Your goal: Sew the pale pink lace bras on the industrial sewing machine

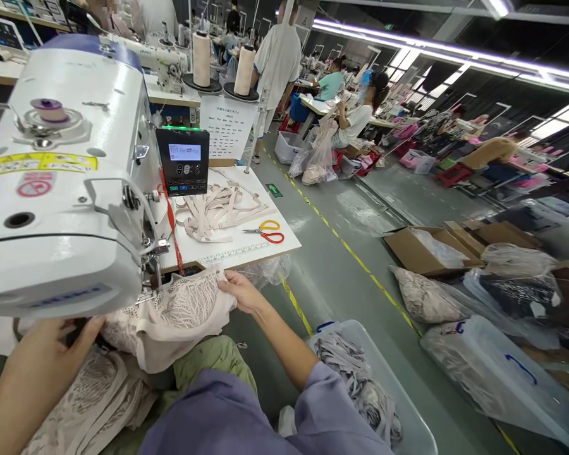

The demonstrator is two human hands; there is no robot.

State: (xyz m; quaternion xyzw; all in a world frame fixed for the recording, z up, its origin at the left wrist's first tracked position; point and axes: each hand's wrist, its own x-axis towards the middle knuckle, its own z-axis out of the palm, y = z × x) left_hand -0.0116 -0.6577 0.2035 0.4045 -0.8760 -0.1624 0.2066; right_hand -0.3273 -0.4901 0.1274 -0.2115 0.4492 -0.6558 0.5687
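A beige lace bra (184, 306) stretches across my lap, its upper edge close by the needle area of the white sewing machine (66, 208). My right hand (241, 291) pinches the bra's right end between thumb and fingers. On the other side, my left hand (52, 354) is at the bra's left part below the machine head; its fingertips are partly hidden, and I cannot tell how firmly they grip. More beige lace pieces (95, 398) lie heaped on my lap under the left forearm.
Scissors (265, 231) with yellow and red handles and beige straps (213, 212) lie on the white table (284, 243). A control panel (184, 161) stands beside the machine. At my right is a plastic bin (408, 404) of grey straps. Cardboard boxes (422, 249) and other workers are farther off.
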